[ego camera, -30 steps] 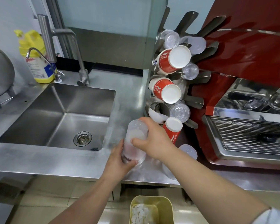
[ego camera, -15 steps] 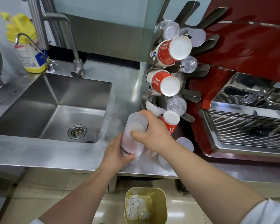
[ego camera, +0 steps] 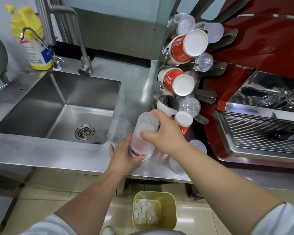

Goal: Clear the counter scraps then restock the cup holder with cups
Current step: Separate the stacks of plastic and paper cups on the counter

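A stack of clear plastic cups (ego camera: pixel 145 131) lies slanted over the steel counter (ego camera: pixel 41 153), right of the sink. My left hand (ego camera: pixel 124 154) grips its lower end and my right hand (ego camera: pixel 163 133) grips its upper part. Just beyond stands the metal cup holder (ego camera: pixel 209 95), its slots holding red paper cups (ego camera: pixel 185 46), a second red stack (ego camera: pixel 176 82), a smaller red stack (ego camera: pixel 182 122) and clear cups (ego camera: pixel 189 106). One low slot (ego camera: pixel 168 100) shows only a white scrap inside.
The sink (ego camera: pixel 63 106) with its tap (ego camera: pixel 78 31) and a yellow soap bottle (ego camera: pixel 32 39) lies to the left. A red espresso machine (ego camera: pixel 261 107) is to the right. Clear lids (ego camera: pixel 198 146) lie on the counter by my right arm. A yellow bin (ego camera: pixel 154 211) with white scraps stands on the floor.
Both hands keep their hold on the clear cup stack, which stays in about the same spot. The camera view has shifted slightly.
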`<state>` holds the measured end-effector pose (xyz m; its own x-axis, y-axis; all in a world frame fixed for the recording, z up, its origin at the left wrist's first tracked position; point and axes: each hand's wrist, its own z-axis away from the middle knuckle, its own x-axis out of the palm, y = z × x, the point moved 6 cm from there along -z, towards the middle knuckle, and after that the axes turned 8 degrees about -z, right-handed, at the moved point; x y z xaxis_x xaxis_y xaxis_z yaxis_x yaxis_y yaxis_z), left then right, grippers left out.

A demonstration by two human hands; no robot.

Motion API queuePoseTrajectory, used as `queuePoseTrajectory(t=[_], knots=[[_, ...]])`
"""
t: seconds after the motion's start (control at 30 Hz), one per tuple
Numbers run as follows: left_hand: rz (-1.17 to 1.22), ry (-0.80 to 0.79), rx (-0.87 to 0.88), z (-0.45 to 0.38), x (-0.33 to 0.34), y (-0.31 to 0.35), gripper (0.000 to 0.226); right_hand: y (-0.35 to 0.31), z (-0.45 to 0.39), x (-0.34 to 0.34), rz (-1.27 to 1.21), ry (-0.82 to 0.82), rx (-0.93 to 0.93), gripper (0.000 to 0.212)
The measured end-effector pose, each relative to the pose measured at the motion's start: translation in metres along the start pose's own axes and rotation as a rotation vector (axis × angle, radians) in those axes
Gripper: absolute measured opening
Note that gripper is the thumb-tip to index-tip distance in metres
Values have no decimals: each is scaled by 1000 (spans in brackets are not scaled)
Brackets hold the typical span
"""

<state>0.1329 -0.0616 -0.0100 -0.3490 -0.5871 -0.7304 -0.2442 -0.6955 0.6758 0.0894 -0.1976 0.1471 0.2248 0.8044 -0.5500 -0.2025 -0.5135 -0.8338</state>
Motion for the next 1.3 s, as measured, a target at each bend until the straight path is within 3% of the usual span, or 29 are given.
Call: queuePoseTrajectory(t=[0.4, 0.67, 1.3], knots=[[155, 21, -18, 11, -3, 8, 83, -12, 3, -8, 16, 22, -24, 47], [141, 6, -8, 12, -3, 7, 68, -21, 6, -21, 2, 60, -46, 50], [171, 0, -30, 17, 3, 3, 68, -11, 6, -10, 53, 15, -4, 47]])
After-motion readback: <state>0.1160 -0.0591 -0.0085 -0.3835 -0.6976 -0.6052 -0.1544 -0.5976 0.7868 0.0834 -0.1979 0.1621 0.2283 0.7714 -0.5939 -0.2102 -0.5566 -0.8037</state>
